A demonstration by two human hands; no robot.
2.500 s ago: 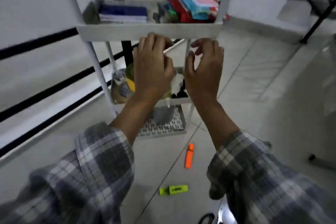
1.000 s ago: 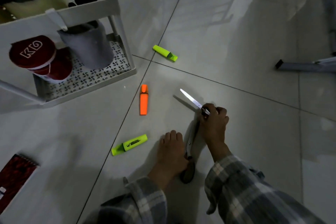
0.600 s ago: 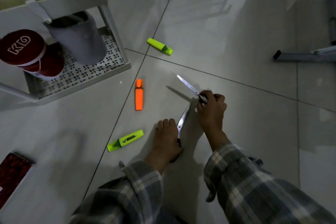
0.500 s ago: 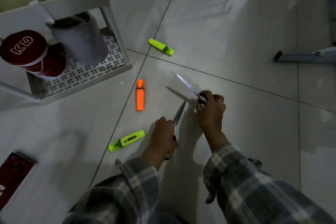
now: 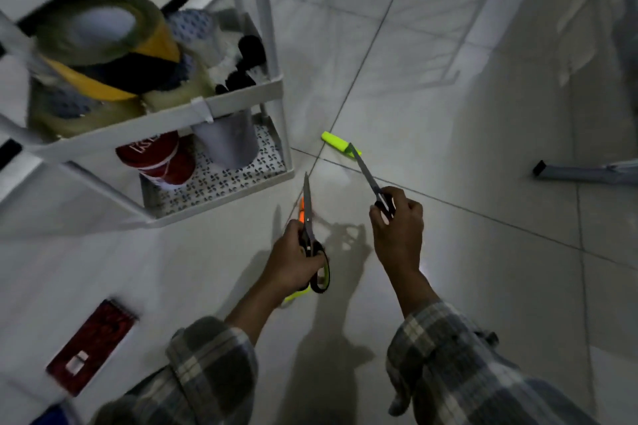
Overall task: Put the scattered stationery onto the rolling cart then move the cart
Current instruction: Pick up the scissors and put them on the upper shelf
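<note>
My left hand [image 5: 295,260] grips the black handles of a large pair of scissors [image 5: 308,214], blades pointing up and away, held above the floor. My right hand [image 5: 397,228] grips a smaller pair of scissors [image 5: 366,173] by its handle, blade pointing up left. The white rolling cart [image 5: 221,103] stands at the left, tape rolls on its middle shelf, a red tub and a grey cup on the bottom shelf. A green highlighter [image 5: 336,142] lies on the floor beyond the right hand. An orange highlighter [image 5: 301,210] shows behind the large scissors. Another green highlighter [image 5: 296,295] peeks out under my left hand.
A red notebook [image 5: 93,343] lies on the tiled floor at the lower left. A grey metal furniture leg [image 5: 583,171] with a black foot lies at the right. Black railing bars run behind the cart at the upper left.
Both hands have lifted their scissors off the floor. The view has risen and swung toward the cart, so its middle shelf now shows.
</note>
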